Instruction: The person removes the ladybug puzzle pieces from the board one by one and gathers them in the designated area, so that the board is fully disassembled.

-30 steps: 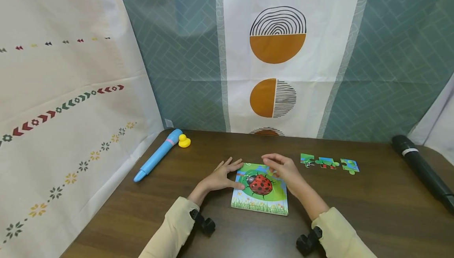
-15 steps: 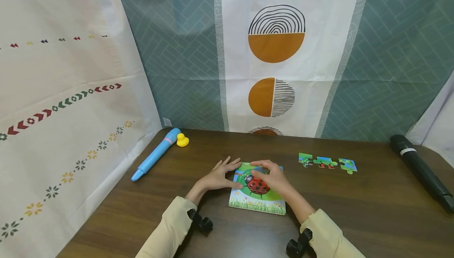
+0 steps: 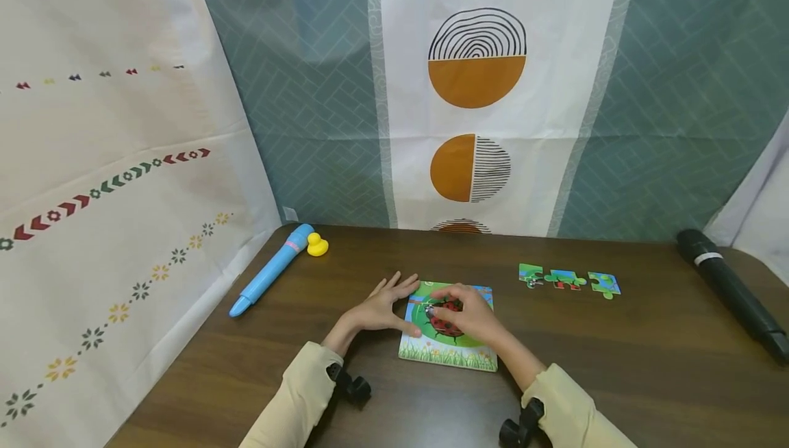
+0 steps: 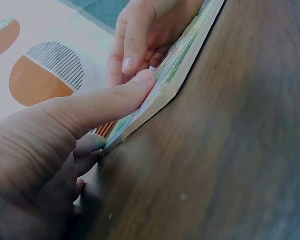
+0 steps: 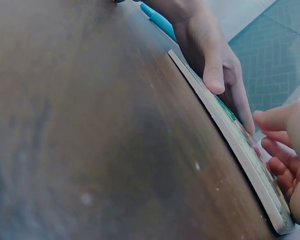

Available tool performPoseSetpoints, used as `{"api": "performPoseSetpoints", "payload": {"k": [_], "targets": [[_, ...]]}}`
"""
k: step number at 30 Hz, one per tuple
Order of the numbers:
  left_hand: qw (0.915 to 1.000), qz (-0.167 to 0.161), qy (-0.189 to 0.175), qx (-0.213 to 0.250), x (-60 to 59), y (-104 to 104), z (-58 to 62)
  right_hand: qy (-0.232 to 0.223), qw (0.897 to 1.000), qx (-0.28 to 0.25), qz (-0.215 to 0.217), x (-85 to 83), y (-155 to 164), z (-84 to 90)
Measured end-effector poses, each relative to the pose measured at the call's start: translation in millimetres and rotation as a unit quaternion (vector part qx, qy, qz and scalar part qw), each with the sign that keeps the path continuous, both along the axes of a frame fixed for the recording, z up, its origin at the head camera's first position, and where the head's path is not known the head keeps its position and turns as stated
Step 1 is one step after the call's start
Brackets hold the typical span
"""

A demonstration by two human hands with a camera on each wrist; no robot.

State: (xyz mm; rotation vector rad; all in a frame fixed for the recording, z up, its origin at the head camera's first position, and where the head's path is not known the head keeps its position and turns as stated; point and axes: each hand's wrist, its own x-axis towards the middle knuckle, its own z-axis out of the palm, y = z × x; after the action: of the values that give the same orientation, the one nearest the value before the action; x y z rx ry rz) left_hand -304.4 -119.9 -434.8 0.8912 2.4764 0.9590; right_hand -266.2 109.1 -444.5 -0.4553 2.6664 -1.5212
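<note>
**Ladybird puzzle board held flat**

Puzzle board (image 3: 448, 328) lies mid-table (image 3: 616, 366); looks thin, stiff, light; best held at edges. Left hand (image 3: 383, 307), fingers straight, presses its left edge. Right hand (image 3: 471, 311), fingers curled, pinches a piece over it. Loose pieces (image 3: 568, 281) lie right of board.

bare table (image 3: 647, 366) right of puzzle board (image 3: 450, 352)

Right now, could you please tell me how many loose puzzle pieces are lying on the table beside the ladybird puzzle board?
3, in a row right of the board: left green piece, middle piece, right blue-green piece. The hands may hide others.
</note>
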Motion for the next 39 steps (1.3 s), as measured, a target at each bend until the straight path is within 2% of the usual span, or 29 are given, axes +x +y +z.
{"api": "performPoseSetpoints", "payload": {"k": [7,14,25,39], "targets": [[0.9999,-0.002,0.007,-0.011,0.7,1.6,4.6,0.035,0.997,0.070,0.021,-2.1,1.6,1.7],[0.9992,-0.015,0.017,-0.034,2.8,2.8,5.9,0.063,0.992,0.103,0.045,-2.7,5.5,2.8],[0.9994,-0.012,0.010,-0.031,2.7,2.0,3.3,0.062,0.990,0.097,0.084,-3.3,9.1,0.6],[0.9995,-0.012,0.005,-0.029,2.1,1.5,3.0,0.058,0.990,0.097,0.085,-2.4,7.8,1.5]]}}
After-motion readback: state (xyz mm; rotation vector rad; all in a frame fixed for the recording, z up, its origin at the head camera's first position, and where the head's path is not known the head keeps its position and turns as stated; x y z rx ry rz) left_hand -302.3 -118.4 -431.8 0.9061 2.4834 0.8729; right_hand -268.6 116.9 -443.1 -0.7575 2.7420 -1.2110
